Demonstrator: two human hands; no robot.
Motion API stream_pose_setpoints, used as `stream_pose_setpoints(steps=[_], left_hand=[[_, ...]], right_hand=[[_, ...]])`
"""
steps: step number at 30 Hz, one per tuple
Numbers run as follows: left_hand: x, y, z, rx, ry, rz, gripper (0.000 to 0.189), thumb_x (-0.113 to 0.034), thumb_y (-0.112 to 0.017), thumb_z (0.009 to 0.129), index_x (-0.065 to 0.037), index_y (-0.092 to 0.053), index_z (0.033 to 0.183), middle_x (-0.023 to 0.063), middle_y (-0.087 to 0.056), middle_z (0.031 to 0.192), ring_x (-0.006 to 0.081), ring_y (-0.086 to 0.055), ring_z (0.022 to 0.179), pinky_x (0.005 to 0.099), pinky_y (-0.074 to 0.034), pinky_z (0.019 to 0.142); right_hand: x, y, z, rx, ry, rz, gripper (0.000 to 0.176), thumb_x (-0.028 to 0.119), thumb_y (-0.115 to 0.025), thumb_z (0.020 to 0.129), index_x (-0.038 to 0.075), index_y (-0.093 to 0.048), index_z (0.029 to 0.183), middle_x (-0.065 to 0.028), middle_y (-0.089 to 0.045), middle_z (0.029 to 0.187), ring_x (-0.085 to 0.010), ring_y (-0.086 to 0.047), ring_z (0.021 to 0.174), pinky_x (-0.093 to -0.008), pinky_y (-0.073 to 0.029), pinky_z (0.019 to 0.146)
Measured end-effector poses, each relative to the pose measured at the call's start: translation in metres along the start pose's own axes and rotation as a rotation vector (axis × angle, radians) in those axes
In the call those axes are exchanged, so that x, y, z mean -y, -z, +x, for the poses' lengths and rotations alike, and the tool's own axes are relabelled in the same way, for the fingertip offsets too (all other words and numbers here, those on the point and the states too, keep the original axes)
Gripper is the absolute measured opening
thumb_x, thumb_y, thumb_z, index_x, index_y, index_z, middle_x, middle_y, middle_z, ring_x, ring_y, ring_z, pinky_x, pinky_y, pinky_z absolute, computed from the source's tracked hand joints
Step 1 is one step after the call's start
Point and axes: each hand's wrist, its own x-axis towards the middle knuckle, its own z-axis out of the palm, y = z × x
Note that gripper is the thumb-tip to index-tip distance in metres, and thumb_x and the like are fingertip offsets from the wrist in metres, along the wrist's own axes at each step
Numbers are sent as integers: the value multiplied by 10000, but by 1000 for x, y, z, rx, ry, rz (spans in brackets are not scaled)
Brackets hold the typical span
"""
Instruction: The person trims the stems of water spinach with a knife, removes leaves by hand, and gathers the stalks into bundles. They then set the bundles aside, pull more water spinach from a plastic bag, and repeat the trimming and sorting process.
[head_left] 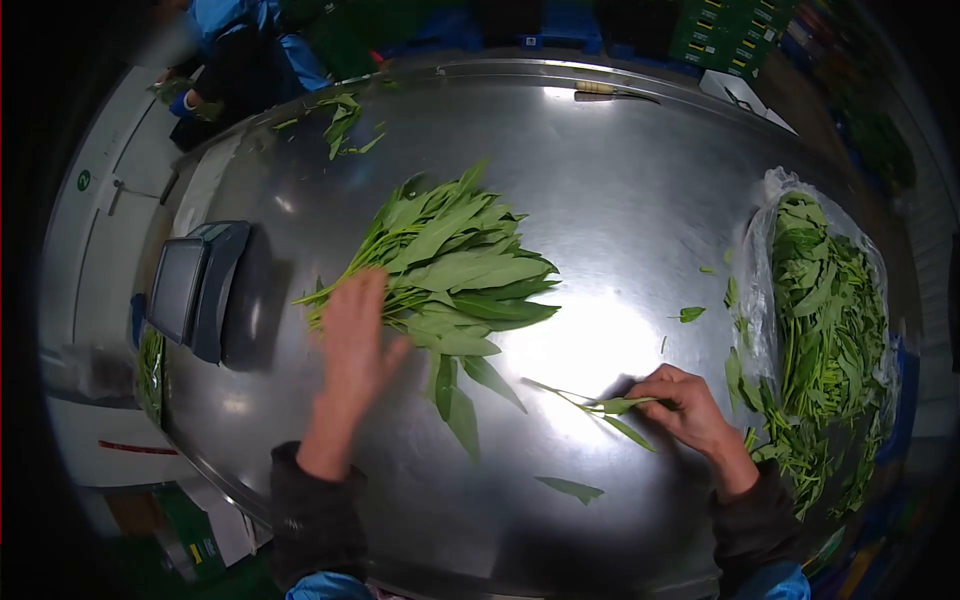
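A pile of long-leaved water spinach [470, 260] lies on the steel table, its stems toward the left. My left hand [355, 330], slightly blurred, reaches over the stem ends with its fingers stretched out and thumb apart. To the right, my right hand [690, 405] pinches a single water spinach sprig [590, 402] between thumb and fingertips. The sprig's thin stem points left toward the pile. A loose leaf [570, 489] rests on the table between my forearms.
An open plastic bag [765, 290] spills more greens [825, 320] at the right. A scale-like device [195, 290] stands left. A knife [615, 94] lies at the far edge of the steel table [640, 180]. Scraps [342, 125] lie far left, near another person in blue [250, 50].
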Motion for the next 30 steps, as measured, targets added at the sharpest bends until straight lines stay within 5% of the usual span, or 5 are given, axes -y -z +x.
stream_pose_setpoints(steps=[6,13,20,23,30], left_hand=[[-97,-15,-26,150,-398,-264,622,-162,-786,654,-49,-534,1211,115,-571,1143,323,-533,1055,422,-421,911],[-79,-39,-51,215,-394,-348,427,-147,-719,730,-85,-596,1134,52,-611,943,245,-582,871,383,-461,773],[-54,-39,-54,100,-320,-266,290,-52,-694,710,-107,-667,993,64,-607,817,263,-601,759,376,-487,624],[-27,-21,-37,-124,-153,-200,271,25,-675,712,-71,-675,966,81,-633,819,244,-610,730,339,-493,624],[94,-28,13,-263,196,-61,306,61,-657,736,-25,-664,1030,117,-625,828,310,-598,737,354,-477,667]], right_hand=[[44,-23,26,82,131,47,249,16,-662,789,100,-681,1023,-49,-614,860,-196,-600,731,-300,-480,663],[46,-32,38,66,166,72,252,46,-667,798,112,-676,1041,-50,-607,866,-195,-596,723,-303,-476,647],[55,-38,48,143,159,150,268,59,-667,804,99,-655,1069,-75,-607,924,-222,-616,811,-308,-494,686],[61,-41,47,-224,179,34,345,73,-673,801,55,-588,1134,-132,-584,1061,-289,-593,1009,-324,-505,765],[15,-61,20,-37,-103,218,249,37,-617,848,55,-609,1096,-103,-612,1002,-187,-637,852,-289,-507,717]])
